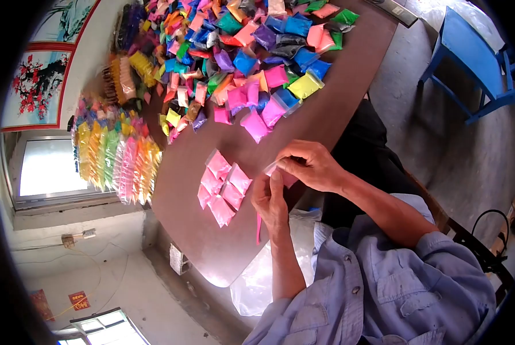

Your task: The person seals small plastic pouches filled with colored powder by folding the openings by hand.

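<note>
My left hand (272, 202) and my right hand (312, 165) meet over the table's near edge, fingers pinched on a small pink packet (289, 179). Its clear plastic top (270, 169) shows between the fingertips, while the fingers cover much of the rest. Beside my left hand, a narrow pink strip (259, 229) hangs down; what it belongs to I cannot tell. Several light pink packets (233, 194) lie grouped flat on the brown table (194, 247), just left of my hands. Brighter pink packets (255, 125) lie farther up the table.
A large heap of multicoloured packets (228, 57) covers the table's far part. Strings of coloured packets (114, 152) hang by the wall. Below the table edge is a clear plastic bag (251, 287). A blue stool (470, 54) stands on the floor at upper right.
</note>
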Demonstrator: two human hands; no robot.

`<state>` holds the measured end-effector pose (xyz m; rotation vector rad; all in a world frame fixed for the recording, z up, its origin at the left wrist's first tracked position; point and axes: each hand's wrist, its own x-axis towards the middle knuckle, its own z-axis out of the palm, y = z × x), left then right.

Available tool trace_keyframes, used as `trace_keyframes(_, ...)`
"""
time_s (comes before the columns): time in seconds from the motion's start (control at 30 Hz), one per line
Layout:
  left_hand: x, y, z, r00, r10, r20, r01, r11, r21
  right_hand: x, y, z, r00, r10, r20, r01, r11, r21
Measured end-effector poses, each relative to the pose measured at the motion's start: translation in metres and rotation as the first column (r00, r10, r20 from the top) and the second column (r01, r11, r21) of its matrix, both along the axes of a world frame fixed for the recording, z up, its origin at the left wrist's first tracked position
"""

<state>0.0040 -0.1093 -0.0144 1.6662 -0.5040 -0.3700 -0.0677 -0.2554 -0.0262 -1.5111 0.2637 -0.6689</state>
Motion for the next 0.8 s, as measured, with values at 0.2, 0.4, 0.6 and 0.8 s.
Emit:
trace_keyframes(0.2,-0.001,-0.003,-0.002,0.998,0.054,0.035,-0.054,0.998,-0.022,-0.005,-0.002,0.014,0.998,0.018,-0.055,-0.022,0.998,-0.066)
trace_keyframes(0.4,-0.003,-0.01,-0.001,0.998,0.054,-0.024,-0.058,0.98,-0.189,-0.002,0.0,0.003,1.0,0.006,0.006,-0.006,0.997,-0.077)
trace_keyframes(0.6,0.001,-0.004,-0.011,0.996,0.086,0.0,-0.086,0.987,-0.136,-0.002,-0.001,0.009,1.0,-0.018,0.018,0.021,0.987,-0.159)
trace_keyframes(0.8,0.003,-0.004,-0.009,0.995,0.097,-0.02,-0.099,0.991,-0.089,-0.003,-0.002,0.009,0.999,-0.02,-0.031,0.018,0.999,-0.05)
